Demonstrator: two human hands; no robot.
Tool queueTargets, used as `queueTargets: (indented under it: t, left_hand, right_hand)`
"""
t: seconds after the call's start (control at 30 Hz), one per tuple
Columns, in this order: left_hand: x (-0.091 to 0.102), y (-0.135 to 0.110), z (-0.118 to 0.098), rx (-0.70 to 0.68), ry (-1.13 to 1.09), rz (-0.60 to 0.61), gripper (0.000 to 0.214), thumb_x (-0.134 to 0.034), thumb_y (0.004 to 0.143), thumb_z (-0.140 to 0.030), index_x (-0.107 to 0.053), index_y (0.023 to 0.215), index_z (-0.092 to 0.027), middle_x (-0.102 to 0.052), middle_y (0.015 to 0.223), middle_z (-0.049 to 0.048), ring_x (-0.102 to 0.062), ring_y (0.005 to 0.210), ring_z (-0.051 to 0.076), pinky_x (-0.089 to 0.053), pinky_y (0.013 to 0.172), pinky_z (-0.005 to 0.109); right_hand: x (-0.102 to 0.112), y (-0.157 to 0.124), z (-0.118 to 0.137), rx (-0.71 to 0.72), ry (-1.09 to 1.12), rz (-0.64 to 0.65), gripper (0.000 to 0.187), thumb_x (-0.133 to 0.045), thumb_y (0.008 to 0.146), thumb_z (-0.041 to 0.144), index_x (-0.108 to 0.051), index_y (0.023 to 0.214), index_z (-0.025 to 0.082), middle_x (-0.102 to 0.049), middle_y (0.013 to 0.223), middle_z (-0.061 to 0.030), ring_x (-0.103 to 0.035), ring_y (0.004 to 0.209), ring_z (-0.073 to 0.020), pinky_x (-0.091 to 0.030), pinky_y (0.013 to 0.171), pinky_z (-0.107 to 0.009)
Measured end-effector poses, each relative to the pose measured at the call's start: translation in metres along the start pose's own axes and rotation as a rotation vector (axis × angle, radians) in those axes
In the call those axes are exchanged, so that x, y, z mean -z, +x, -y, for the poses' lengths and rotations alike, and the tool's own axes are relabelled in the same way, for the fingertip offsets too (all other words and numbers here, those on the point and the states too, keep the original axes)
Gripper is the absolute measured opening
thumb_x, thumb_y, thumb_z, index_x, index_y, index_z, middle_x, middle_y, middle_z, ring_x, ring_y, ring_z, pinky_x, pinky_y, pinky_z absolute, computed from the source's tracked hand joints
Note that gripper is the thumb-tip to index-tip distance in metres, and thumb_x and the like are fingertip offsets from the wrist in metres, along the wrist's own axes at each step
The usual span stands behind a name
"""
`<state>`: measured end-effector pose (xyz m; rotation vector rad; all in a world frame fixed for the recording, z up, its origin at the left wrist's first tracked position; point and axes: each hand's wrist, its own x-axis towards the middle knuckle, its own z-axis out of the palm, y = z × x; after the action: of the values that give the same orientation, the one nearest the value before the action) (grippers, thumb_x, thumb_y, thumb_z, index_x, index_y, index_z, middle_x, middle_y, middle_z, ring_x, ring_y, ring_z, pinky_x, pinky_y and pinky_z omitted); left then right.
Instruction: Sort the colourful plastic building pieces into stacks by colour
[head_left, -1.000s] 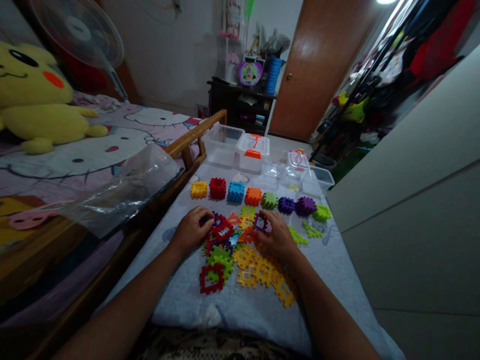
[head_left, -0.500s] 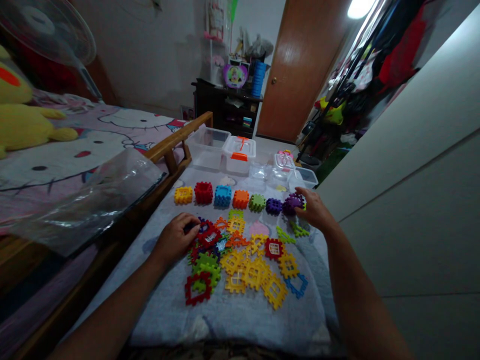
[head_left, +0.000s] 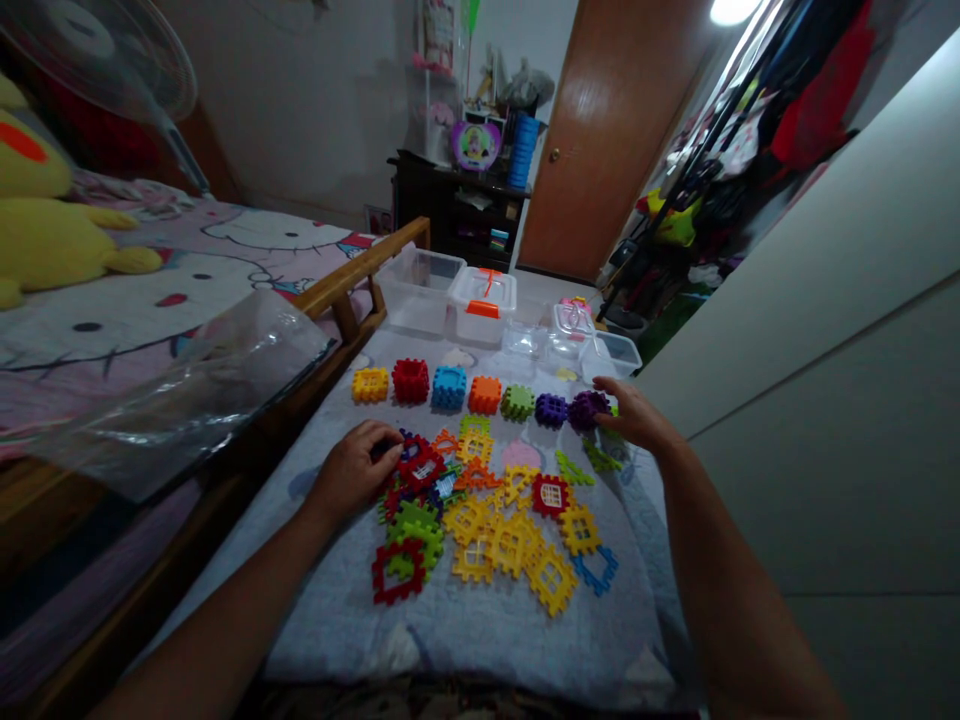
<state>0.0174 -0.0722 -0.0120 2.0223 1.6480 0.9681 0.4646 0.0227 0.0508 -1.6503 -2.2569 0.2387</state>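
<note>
My right hand (head_left: pixel 631 415) has its thumb and fingers around a dark purple interlocking block (head_left: pixel 589 410) at the right end of a row. Beside it in that row stand a violet block (head_left: pixel 551 411), a light green block (head_left: pixel 517 403), an orange block (head_left: pixel 485 395), a blue block (head_left: pixel 449 388), a red block (head_left: pixel 410 381) and a yellow block (head_left: pixel 370 385). My left hand (head_left: pixel 358 465) rests with loosely curved fingers at the left edge of a pile of flat pieces, thumb apart from the forefinger. Its fingertips are near a red window piece (head_left: pixel 421 465).
Yellow window pieces (head_left: pixel 510 543) and a red frame piece (head_left: pixel 398 571) lie nearer me on the blue cloth (head_left: pixel 330 625). Clear plastic boxes (head_left: pixel 424 300) stand behind the row. A wooden bed rail (head_left: pixel 360 270) borders the left, a white cabinet (head_left: pixel 840 400) the right.
The purple block has turned slightly in my right hand. My left hand keeps its place by the pile. The whole view has shifted a little.
</note>
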Motion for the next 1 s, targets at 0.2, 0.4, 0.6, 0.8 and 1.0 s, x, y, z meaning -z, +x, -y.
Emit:
queueTargets:
  t: [0.2, 0.4, 0.6, 0.8, 1.0]
  left_hand:
    - [0.000, 0.000, -0.001, 0.011, -0.022, -0.014, 0.020, -0.053, 0.084, -0.037, -0.064, 0.082, -0.020, -0.064, 0.090, 0.0050, -0.060, 0.088, 0.022, -0.048, 0.084, 0.035]
    - [0.002, -0.001, -0.001, 0.019, -0.040, -0.039, 0.023, -0.054, 0.084, -0.039, -0.067, 0.086, -0.020, -0.062, 0.096, 0.0061, -0.060, 0.094, 0.023, -0.047, 0.089, 0.037]
    - [0.005, -0.003, -0.003, 0.020, 0.014, -0.055, 0.022, -0.055, 0.083, -0.038, -0.067, 0.086, -0.020, -0.062, 0.097, 0.0064, -0.061, 0.094, 0.023, -0.048, 0.090, 0.037]
    - [0.004, -0.003, 0.007, 0.067, 0.164, -0.105, 0.018, -0.057, 0.080, -0.035, -0.065, 0.085, -0.020, -0.062, 0.096, 0.0077, -0.060, 0.095, 0.025, -0.048, 0.091, 0.038]
    - [0.004, -0.004, 0.007, 0.048, 0.195, -0.058, 0.017, -0.053, 0.082, -0.031, -0.065, 0.086, -0.020, -0.062, 0.094, 0.0068, -0.061, 0.091, 0.024, -0.049, 0.086, 0.036]
  right_hand:
    - [0.012, -0.031, 0.030, -0.102, 0.131, -0.245, 0.046, -0.062, 0.078, 0.030, -0.058, 0.123, 0.018, -0.065, 0.120, -0.0154, -0.065, 0.103, -0.0280, -0.054, 0.084, -0.044]
    - [-0.008, -0.070, 0.090, -0.078, 0.303, -0.159, 0.024, -0.055, 0.084, 0.030, -0.063, 0.104, 0.019, -0.071, 0.084, -0.0055, -0.065, 0.069, -0.0179, -0.051, 0.064, -0.031]
    - [-0.051, -0.072, 0.116, 0.057, 0.245, -0.069, 0.016, -0.051, 0.080, 0.019, -0.064, 0.091, 0.020, -0.068, 0.089, -0.0063, -0.062, 0.085, -0.0214, -0.049, 0.078, -0.037]
    - [-0.059, -0.075, 0.109, 0.092, 0.187, -0.032, 0.025, -0.052, 0.074, 0.012, -0.065, 0.094, 0.021, -0.064, 0.096, -0.0069, -0.057, 0.094, -0.0237, -0.046, 0.085, -0.039]
    - [-0.056, -0.079, 0.119, 0.136, 0.148, 0.053, 0.023, -0.058, 0.075, 0.014, -0.065, 0.097, 0.019, -0.063, 0.094, -0.0073, -0.052, 0.091, -0.0235, -0.043, 0.083, -0.038]
